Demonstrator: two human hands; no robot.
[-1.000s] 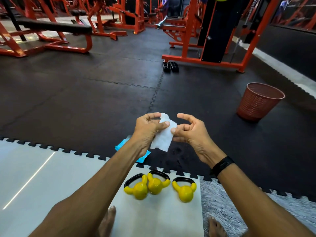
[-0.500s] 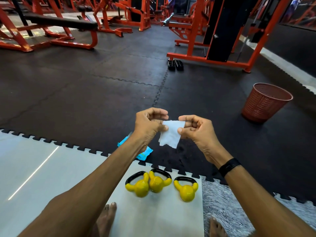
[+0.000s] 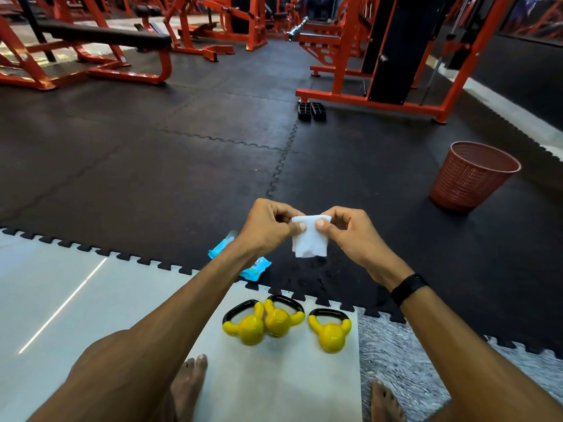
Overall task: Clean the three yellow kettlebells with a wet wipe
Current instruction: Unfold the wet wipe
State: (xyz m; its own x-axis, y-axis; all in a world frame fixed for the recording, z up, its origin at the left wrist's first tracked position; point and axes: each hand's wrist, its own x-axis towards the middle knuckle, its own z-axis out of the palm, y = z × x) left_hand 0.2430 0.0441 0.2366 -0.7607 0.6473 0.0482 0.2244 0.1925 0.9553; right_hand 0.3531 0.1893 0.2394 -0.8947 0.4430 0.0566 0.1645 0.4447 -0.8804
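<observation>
Three small yellow kettlebells with black handles lie on the pale floor tile in front of my feet: the left one [image 3: 248, 328], the middle one [image 3: 278, 321] touching it, and the right one [image 3: 332, 335] a little apart. Above them, over the black mat, my left hand [image 3: 268, 228] and my right hand [image 3: 350, 236] each pinch a top corner of a folded white wet wipe [image 3: 310, 243], which hangs between them. A blue wipe pack [image 3: 254, 269] lies on the mat, partly hidden by my left forearm.
A red mesh waste basket [image 3: 470, 178] stands on the black mat at the right. Orange gym machines [image 3: 380, 56] and a bench [image 3: 103, 38] fill the back. Two black blocks [image 3: 311, 111] sit by a machine foot. My bare feet rest below the kettlebells.
My right hand has closed in and taken hold of the wipe, which was held by the left hand alone. Both hands now pinch its top edge closer together.
</observation>
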